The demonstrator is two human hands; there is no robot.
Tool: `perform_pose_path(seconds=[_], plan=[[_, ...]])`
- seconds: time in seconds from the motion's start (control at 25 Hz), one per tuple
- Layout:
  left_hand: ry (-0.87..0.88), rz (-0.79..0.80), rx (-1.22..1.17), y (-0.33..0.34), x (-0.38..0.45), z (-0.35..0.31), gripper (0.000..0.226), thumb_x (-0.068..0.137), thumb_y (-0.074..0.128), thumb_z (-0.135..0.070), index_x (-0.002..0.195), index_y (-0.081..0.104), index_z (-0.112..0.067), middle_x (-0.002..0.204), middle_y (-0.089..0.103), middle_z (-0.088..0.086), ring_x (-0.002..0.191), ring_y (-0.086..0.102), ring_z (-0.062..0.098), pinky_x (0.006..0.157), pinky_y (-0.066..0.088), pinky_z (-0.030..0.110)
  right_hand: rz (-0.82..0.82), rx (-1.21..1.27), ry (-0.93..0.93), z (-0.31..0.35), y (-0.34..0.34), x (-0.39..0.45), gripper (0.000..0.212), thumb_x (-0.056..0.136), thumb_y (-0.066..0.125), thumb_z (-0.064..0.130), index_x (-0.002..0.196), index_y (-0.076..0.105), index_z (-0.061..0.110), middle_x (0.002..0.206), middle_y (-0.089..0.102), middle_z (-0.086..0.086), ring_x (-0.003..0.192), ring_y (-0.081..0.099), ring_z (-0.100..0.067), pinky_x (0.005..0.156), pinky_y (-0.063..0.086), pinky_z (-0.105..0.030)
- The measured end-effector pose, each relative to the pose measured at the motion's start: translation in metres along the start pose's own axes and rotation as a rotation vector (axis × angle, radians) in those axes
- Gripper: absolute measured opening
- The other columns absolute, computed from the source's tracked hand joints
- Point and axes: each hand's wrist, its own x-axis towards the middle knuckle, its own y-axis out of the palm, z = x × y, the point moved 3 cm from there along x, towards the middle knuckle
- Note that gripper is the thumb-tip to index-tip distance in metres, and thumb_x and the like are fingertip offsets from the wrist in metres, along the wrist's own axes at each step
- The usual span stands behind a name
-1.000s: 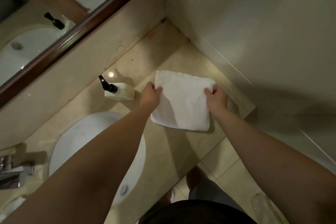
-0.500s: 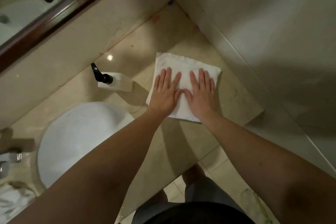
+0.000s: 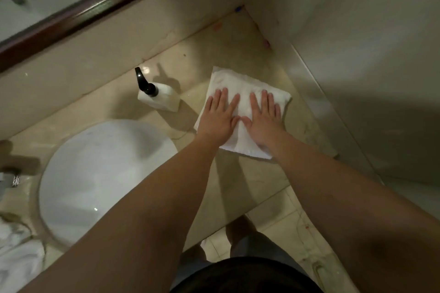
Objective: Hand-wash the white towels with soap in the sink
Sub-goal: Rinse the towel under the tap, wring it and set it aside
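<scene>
A folded white towel (image 3: 240,89) lies flat on the beige marble counter (image 3: 240,185), to the right of the sink. My left hand (image 3: 219,116) and my right hand (image 3: 263,116) both press down on it with straight fingers, side by side, thumbs almost touching. The round white sink (image 3: 95,173) is set into the counter at the left. A white soap dispenser (image 3: 159,98) with a black pump stands between sink and towel. More white towel cloth (image 3: 16,259) lies bunched at the lower left edge.
A dark-framed mirror (image 3: 100,5) runs along the back wall. A metal tap (image 3: 9,179) shows at the left edge. The side wall (image 3: 357,54) closes the counter's right end. Small coloured bits (image 3: 266,43) lie in the back corner. Tiled floor (image 3: 297,228) lies below the counter edge.
One second ago both hands held the towel by its side edges above the counter. Since then they laid it down and now press flat on top; little differs from half a second ago.
</scene>
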Motion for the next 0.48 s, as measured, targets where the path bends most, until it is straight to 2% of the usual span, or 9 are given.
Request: perform_pose_path(seconds=[0.08, 0.2, 0.36, 0.4, 0.48], plan=[[-0.074, 0.021, -0.026, -0.007, -0.023, -0.003, 0.063, 0.106, 0.028, -0.046, 0.160, 0.006, -0.020, 0.165, 0.004, 0.020, 0.153, 0.002, 0.035, 0.124, 0.005, 0.046, 0.019, 0.021, 0.036, 0.010, -0.008, -0.010, 0.069, 0.105, 0.033, 0.041, 0.157, -0.007, 0.024, 0.164, -0.017, -0.010, 0.151, -0.015, -0.027, 0.123, -0.002, -0.044], [-0.134, 0.043, -0.064, -0.024, -0.066, 0.004, 0.059, 0.107, 0.025, -0.044, 0.159, 0.011, -0.020, 0.165, 0.012, 0.017, 0.153, 0.010, 0.033, 0.123, 0.012, 0.046, -0.034, 0.066, 0.057, 0.033, -0.005, -0.045, 0.064, 0.105, 0.038, 0.031, 0.158, 0.003, 0.024, 0.165, -0.007, -0.010, 0.152, -0.007, -0.027, 0.123, 0.002, -0.043], [-0.206, -0.057, -0.139, -0.056, -0.140, 0.034, 0.049, 0.107, 0.032, -0.040, 0.150, 0.037, -0.016, 0.148, 0.044, 0.016, 0.138, 0.039, 0.035, 0.111, 0.031, 0.043, -0.122, 0.043, -0.043, 0.092, 0.019, -0.111, 0.060, 0.104, 0.038, 0.031, 0.157, 0.012, 0.021, 0.165, 0.005, -0.013, 0.153, 0.001, -0.027, 0.123, 0.003, -0.042], [-0.222, -0.085, -0.160, -0.060, -0.161, 0.042, 0.048, 0.107, 0.034, -0.039, 0.147, 0.040, -0.015, 0.146, 0.046, 0.015, 0.136, 0.041, 0.034, 0.110, 0.031, 0.042, -0.126, 0.009, -0.081, 0.108, 0.024, -0.125, 0.060, 0.104, 0.038, 0.032, 0.157, 0.012, 0.021, 0.165, 0.004, -0.012, 0.153, 0.000, -0.027, 0.123, 0.002, -0.042], [-0.269, -0.090, -0.172, -0.063, -0.208, 0.065, 0.051, 0.107, 0.034, -0.040, 0.151, 0.036, -0.015, 0.153, 0.040, 0.015, 0.142, 0.035, 0.032, 0.114, 0.027, 0.042, -0.144, -0.060, -0.149, 0.144, 0.031, -0.149, 0.061, 0.104, 0.037, 0.033, 0.158, 0.010, 0.022, 0.165, 0.002, -0.011, 0.153, -0.001, -0.026, 0.123, 0.000, -0.042]])
